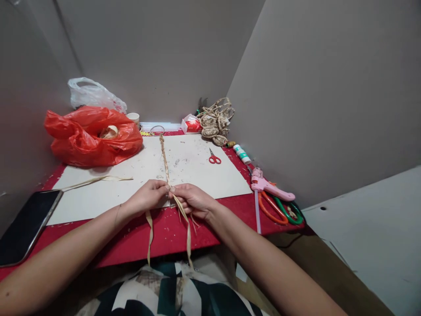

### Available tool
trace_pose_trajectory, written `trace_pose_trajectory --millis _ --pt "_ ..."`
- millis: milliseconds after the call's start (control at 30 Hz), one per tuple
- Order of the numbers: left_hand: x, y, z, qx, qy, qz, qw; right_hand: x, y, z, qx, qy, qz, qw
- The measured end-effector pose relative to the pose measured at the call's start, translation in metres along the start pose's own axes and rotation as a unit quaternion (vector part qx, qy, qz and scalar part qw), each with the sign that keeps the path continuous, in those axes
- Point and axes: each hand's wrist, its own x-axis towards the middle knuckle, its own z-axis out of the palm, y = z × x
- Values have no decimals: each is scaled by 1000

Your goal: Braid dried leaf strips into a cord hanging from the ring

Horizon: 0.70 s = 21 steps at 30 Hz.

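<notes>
A tan braided cord [164, 154] runs from a metal ring [157, 130] at the back of the white sheet toward me. At its near end my left hand [154, 193] pinches the flat straw strips. My right hand [190, 198] is closed on the same strips, its fingertips meeting those of the left. One loose straw strip [150, 232] hangs below my left hand, and another strip [188, 237] drops from my right hand over the table edge. Fingers cover the point where the strips cross.
A red plastic bag [94, 147] holding straw sits back left, a phone [29, 224] at the left edge. Small red-handled scissors [214, 158] lie right of the cord. Along the right edge are a thread spool [242, 154], a pink glue gun [269, 186] and larger scissors [272, 208]. Coiled braids [212, 125] are piled behind.
</notes>
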Motion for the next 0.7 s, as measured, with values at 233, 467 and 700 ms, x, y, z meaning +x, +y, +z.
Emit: trace_pose_trajectory --millis 233,467,700 --pt "1 -1 -3 53 7 11 999 2 5 -9 -263 84 -94 957" --pt "3 -4 7 6 61 27 998 -4 1 -2 -445 98 -170 874" --pt "5 -13 9 18 106 36 994 -30 -6 -8 -633 125 -121 755"
